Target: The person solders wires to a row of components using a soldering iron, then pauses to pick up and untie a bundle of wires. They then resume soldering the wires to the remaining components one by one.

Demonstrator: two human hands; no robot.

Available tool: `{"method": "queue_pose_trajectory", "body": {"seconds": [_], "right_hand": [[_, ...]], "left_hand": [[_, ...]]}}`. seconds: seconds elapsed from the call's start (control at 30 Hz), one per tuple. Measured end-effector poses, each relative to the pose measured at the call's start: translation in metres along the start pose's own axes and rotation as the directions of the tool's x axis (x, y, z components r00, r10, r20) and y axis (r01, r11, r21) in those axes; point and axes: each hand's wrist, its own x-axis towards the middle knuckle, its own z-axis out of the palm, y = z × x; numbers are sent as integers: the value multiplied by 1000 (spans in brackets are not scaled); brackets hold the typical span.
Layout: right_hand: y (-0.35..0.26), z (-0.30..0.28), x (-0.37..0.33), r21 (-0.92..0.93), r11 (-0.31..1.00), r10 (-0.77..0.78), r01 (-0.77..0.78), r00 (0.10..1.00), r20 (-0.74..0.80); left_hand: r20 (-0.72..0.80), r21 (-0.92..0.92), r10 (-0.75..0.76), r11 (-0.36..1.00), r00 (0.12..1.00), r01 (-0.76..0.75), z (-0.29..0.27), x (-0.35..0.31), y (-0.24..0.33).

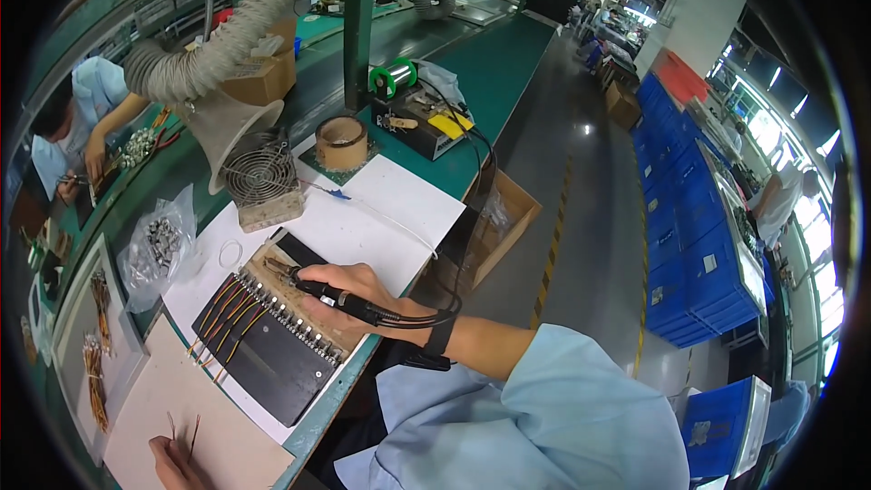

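Note:
My right hand (363, 283) is closed round the black handle of a soldering iron (349, 302), whose tip points left over a worn wooden block (313, 299). A row of small metal connectors (288, 319) runs along this block. Beside the row lies a black plate (286, 372), with several red, yellow and black wires (231, 313) stretched across it from the connectors at the far end. At the lower left my left hand (174, 466) is partly cut off by the picture's edge. Its fingers pinch thin wires (194, 436) that stick up above a pale board (200, 399).
Behind the block stand a small fan (261, 177) under a grey hose (172, 73), a tape roll (342, 142) and a soldering station (422, 122) with a solder spool (393, 79). A bag of metal parts (161, 243) and a tray (113, 354) with wire bundles lie left. A co-worker (77, 122) sits opposite.

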Motion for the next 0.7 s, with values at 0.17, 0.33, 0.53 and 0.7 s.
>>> {"method": "queue_pose_trajectory", "body": {"seconds": [0.17,0.33,0.53,0.7], "right_hand": [[-2,-5,5,61,995,75,-79,996,51],[-12,-13,9,84,991,94,-102,991,96],[-35,-20,8,249,946,147,-208,959,240],[-83,5,-8,302,811,342,-500,825,449]], "left_hand": [[-3,84,294,953,956,-293,9,9,-9],[-9,-76,155,985,988,-156,7,4,-8],[-187,2,159,987,970,-161,9,2,-36],[80,-597,-55,797,995,92,8,-2,87]]}}
